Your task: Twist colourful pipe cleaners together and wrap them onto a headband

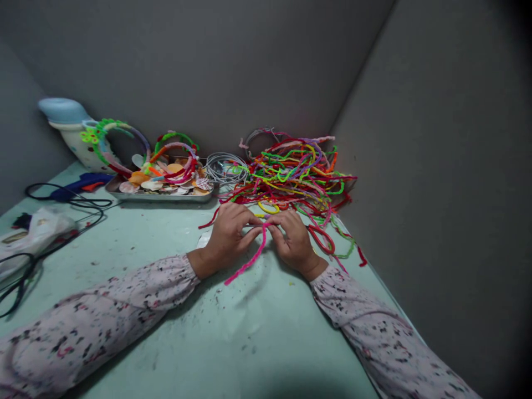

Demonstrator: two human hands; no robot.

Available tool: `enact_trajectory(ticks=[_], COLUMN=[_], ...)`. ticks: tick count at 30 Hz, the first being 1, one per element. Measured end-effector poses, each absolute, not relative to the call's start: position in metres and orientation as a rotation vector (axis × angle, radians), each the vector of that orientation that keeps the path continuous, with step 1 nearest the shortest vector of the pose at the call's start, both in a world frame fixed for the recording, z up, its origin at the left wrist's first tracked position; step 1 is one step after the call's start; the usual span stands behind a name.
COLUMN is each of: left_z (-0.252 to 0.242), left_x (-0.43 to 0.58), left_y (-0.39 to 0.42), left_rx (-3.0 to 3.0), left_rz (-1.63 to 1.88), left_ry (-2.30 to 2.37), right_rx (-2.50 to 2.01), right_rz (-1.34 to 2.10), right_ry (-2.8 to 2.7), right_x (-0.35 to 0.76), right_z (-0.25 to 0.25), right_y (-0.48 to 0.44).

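Note:
My left hand [228,235] and my right hand [293,237] meet at their fingertips over the pale green table [233,332]. Both pinch a pink pipe cleaner [248,260], whose loose end trails down and left from between the fingers. A thin grey wire ring seems to run between the fingers too, but I cannot make it out well. Just beyond the hands lies a big tangle of coloured pipe cleaners [297,172].
A metal tray [160,195] of shells and wrapped hoops stands at the back. Bare wire rings [226,166] lie beside it. A blue glue gun [81,184] with black cable, a plastic bag [35,233] and a white-and-blue vessel [70,130] are at the left. Grey walls close in.

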State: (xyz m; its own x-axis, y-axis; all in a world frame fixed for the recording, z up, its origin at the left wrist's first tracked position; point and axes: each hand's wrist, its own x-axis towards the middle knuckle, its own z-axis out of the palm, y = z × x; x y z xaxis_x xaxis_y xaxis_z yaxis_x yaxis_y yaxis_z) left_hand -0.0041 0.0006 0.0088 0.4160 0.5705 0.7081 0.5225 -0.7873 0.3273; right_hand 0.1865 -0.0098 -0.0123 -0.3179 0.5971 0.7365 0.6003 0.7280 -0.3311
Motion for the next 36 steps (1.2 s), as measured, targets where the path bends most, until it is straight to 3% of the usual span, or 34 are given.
enact_trajectory(ticks=[24, 36], left_z=[0.0053, -0.0001], left_x=[0.0019, 0.003], left_y=[-0.001, 0.0035], left_rx=[1.888, 2.084], left_rz=[1.14, 1.228], left_ry=[1.07, 1.114], right_rx=[-0.902, -0.944], right_rz=[-0.013, 0.013], right_ry=[-2.081, -2.041], right_x=[0.1856, 0.1861], right_z=[-0.0113, -0.0146], right_y=[-0.0109, -0.0088])
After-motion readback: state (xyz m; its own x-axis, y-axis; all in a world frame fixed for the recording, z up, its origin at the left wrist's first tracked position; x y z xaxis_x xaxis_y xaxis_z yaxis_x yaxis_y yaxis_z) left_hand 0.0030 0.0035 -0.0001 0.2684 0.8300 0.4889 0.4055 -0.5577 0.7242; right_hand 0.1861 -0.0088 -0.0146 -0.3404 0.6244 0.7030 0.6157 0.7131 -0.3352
